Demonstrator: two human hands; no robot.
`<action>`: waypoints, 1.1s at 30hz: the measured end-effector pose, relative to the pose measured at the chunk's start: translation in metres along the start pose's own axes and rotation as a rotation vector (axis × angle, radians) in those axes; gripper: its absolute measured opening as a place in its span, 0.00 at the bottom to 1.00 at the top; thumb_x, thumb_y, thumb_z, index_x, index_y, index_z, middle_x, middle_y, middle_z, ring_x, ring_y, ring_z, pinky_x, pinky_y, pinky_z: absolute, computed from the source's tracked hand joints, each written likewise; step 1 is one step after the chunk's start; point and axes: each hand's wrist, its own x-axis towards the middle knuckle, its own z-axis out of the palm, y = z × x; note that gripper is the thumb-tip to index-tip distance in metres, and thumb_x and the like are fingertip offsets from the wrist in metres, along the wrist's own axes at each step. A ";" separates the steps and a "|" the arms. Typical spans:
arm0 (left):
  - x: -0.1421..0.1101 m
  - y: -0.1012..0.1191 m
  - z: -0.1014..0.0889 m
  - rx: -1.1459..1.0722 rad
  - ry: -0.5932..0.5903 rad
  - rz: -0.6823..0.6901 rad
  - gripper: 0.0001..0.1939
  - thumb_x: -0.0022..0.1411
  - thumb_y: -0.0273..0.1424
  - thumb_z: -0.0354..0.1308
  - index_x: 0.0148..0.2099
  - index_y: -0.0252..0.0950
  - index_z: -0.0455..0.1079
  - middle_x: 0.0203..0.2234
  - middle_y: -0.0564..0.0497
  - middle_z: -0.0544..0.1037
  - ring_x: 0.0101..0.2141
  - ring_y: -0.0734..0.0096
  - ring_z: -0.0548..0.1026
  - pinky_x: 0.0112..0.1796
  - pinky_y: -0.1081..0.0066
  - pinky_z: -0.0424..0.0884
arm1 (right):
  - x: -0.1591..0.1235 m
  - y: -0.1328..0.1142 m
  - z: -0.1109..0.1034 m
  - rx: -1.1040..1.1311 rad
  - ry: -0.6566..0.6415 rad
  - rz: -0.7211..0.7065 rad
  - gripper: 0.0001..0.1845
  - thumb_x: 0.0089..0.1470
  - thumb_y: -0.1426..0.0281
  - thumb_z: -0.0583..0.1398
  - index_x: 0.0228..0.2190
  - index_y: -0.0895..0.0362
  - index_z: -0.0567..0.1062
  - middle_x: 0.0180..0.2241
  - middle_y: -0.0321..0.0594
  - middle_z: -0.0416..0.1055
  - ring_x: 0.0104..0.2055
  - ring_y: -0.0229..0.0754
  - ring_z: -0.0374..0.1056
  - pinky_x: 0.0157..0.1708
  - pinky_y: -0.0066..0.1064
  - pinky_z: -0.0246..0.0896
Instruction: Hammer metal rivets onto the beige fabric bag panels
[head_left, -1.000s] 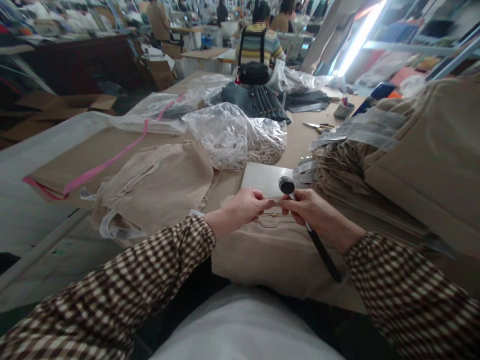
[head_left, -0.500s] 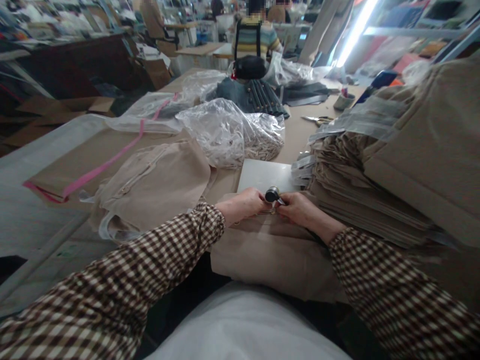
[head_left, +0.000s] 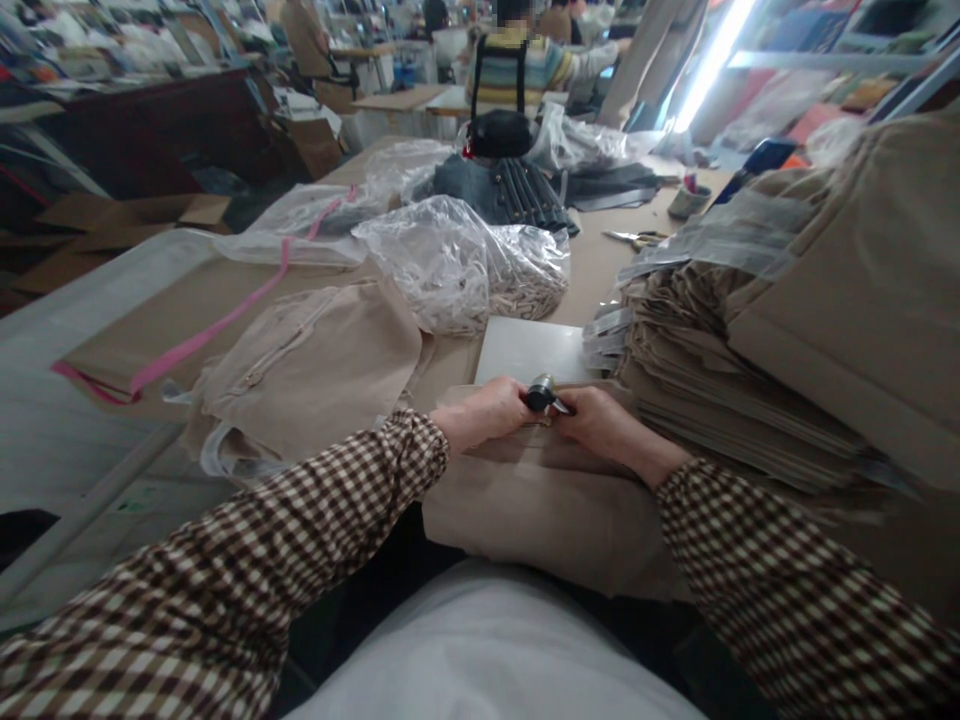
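Note:
My right hand (head_left: 592,418) is closed round the dark handle of a small hammer-like tool (head_left: 539,393). The tool has a round black and metallic head, which is between my two hands. My left hand (head_left: 496,410) is closed beside that head, its fingertips low over the beige fabric piece (head_left: 555,510). What those fingers pinch is hidden. The fabric lies in front of me and hangs over the table's near edge. Just beyond my hands lies a smooth pale plate (head_left: 529,347).
Stacked beige fabric pieces (head_left: 750,390) rise at the right. To the left lies a beige bag (head_left: 322,370). A clear plastic bag (head_left: 435,255) of small beige pieces, scissors (head_left: 637,239) and a small cup (head_left: 688,201) sit farther back. A person (head_left: 510,75) is beyond the table.
The tool's head has tilted and shifted slightly to the left, showing its side more. My hands have hardly moved. In the background, the person's arm now reaches out to the right.

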 end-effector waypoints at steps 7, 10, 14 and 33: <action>-0.005 0.001 -0.007 0.197 0.064 0.021 0.19 0.53 0.47 0.63 0.24 0.35 0.74 0.15 0.56 0.64 0.18 0.77 0.57 0.19 0.74 0.49 | -0.002 -0.004 0.007 -0.102 0.115 -0.135 0.12 0.52 0.66 0.57 0.34 0.60 0.76 0.29 0.42 0.73 0.30 0.40 0.64 0.29 0.28 0.53; -0.007 0.000 -0.009 0.224 0.088 0.003 0.20 0.53 0.46 0.62 0.22 0.35 0.71 0.15 0.55 0.64 0.18 0.77 0.58 0.19 0.73 0.49 | -0.007 -0.002 0.003 0.046 0.155 -0.121 0.13 0.50 0.65 0.57 0.36 0.58 0.75 0.29 0.39 0.72 0.29 0.39 0.63 0.29 0.28 0.55; -0.008 0.001 -0.010 0.269 0.114 -0.076 0.12 0.53 0.38 0.60 0.23 0.36 0.69 0.14 0.55 0.66 0.16 0.75 0.61 0.19 0.73 0.50 | -0.030 -0.017 -0.016 0.002 0.210 -0.148 0.13 0.54 0.61 0.55 0.28 0.57 0.73 0.21 0.35 0.63 0.23 0.37 0.57 0.24 0.28 0.50; -0.040 -0.059 -0.071 0.113 0.278 -0.133 0.17 0.53 0.45 0.62 0.34 0.35 0.72 0.17 0.55 0.68 0.17 0.76 0.63 0.20 0.75 0.56 | -0.064 0.015 -0.047 -0.064 0.323 0.011 0.17 0.54 0.56 0.55 0.29 0.56 0.73 0.19 0.36 0.65 0.21 0.39 0.59 0.21 0.30 0.51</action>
